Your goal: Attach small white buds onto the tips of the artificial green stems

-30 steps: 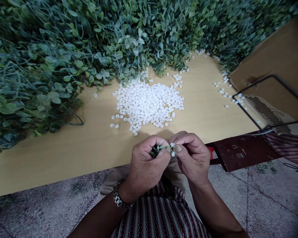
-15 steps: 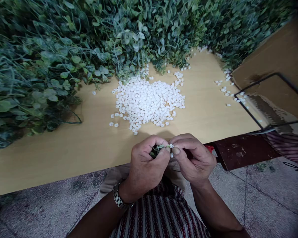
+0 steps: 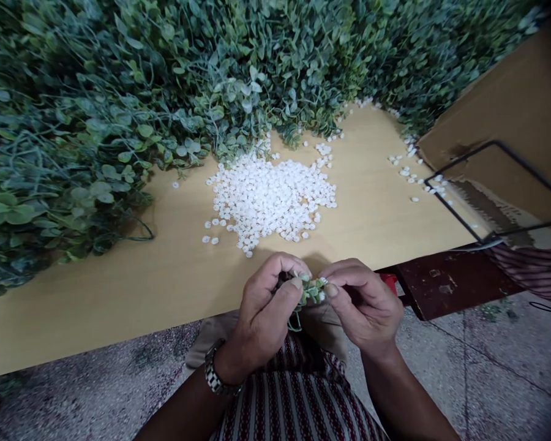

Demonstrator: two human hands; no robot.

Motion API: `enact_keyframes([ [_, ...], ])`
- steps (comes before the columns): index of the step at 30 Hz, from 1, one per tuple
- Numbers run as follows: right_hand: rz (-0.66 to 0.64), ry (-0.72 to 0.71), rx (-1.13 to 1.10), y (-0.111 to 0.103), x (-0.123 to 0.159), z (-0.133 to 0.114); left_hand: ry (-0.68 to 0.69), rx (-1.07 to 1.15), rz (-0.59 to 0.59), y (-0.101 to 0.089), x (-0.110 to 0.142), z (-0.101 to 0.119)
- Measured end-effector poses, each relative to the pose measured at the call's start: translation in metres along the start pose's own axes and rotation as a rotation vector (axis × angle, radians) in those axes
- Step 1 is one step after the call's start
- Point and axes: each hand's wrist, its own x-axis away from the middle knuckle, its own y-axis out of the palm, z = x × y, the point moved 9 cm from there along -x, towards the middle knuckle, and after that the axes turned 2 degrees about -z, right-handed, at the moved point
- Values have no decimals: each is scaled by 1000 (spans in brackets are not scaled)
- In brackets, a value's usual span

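Note:
Just off the table's front edge, my left hand [image 3: 270, 300] pinches a small sprig of artificial greenery [image 3: 310, 291] between thumb and forefinger. A thin green stem loops down below that grip. My right hand [image 3: 366, 301] comes in from the other side, thumb and forefinger closed at a tiny white piece [image 3: 322, 282] at the sprig's tip. A second white bit shows just under it. Beyond the hands lies a pile of small round white pieces [image 3: 275, 196], which look like plastic beads or caps.
Artificial foliage [image 3: 188, 79] is heaped along the back and left of the wooden table [image 3: 174, 269]. At right stand a torn cardboard box [image 3: 509, 104] and a black wire frame [image 3: 528, 169], with loose white pieces beside them. A dark red surface [image 3: 431, 282] sits below the table edge.
My left thumb has shifted back and more of the sprig's leaves and stem now show between the hands. My right fingers remain at the tip. The view has moved slightly.

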Motion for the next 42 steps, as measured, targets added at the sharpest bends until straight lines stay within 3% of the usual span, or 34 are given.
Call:
enact_keyframes([
  [5, -19, -44, 34, -14, -18, -1, 104, -13, 37, -2, 1, 4],
  [9, -158, -50, 316, -2, -47, 9, 179, -39, 64, -4, 1, 11],
  [13, -264, -114, 565, 18, -58, 17, 132, -20, 54, -3, -1, 9],
  [17, -296, -72, 631, 25, -57, 22, 42, 6, 81, -5, -1, 0],
  [24, -367, 56, 549, 20, -56, 24, -27, 5, 143, -10, 1, -9],
  [27, -279, 98, 377, 10, -52, 24, 2, -35, 133, -9, -1, -5],
  [30, -175, 232, 12, 3, -43, 29, 23, -88, 117, -7, -3, 0],
  [33, -155, 294, -254, 7, -35, 24, 42, -131, 96, -5, -5, 3],
  [42, -75, 302, -406, 12, -22, 21, 101, -182, 101, 1, -6, 14],
])
